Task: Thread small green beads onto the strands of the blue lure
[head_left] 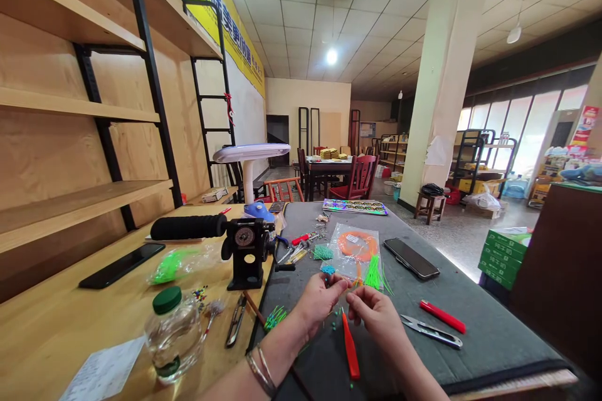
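While two hands [320, 301] [376, 319] hover over one orange-red tool [350, 348], both grips pinch narrowly on something too small to tell.

Orange cord [362, 244] in a clear bag [341, 250] and neon-green threads [373, 272] at 12 o'clock, red tool handle [350, 344] at 6 o'clock, charcoal-grey mat [475, 326] beneath, green bottle cap [167, 299] at 9 o'clock.

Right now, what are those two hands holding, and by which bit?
Something tiny, pinched at the fingertips of the left hand and right hand; too small to tell what, or which part.
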`<state>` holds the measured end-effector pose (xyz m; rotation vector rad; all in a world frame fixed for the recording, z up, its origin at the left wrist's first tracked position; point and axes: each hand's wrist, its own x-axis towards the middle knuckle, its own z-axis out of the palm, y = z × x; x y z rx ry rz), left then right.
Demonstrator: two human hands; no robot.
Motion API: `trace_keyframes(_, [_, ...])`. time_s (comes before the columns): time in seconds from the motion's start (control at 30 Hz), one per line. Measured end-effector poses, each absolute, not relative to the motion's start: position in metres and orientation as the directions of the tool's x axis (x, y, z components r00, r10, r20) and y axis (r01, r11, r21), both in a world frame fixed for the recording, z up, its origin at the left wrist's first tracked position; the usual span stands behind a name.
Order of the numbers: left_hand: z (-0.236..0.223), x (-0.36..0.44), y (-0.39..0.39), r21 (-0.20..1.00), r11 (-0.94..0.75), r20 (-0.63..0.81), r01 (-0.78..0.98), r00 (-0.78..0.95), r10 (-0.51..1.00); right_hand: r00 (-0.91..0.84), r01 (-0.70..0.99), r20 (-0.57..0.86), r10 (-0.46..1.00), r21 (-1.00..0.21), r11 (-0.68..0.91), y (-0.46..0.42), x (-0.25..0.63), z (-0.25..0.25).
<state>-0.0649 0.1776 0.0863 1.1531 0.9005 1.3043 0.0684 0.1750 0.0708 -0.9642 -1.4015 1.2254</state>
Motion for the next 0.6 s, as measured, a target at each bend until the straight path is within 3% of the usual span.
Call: trace_keyframes(0.6, [0.0816,-0.0636,0.1817,0.961,-0.134,0.153,-0.241,0.06,0.986,-0.212,0.038,0.235,0.948,-0.968,0.248,0.1762,0.0742,0.0628])
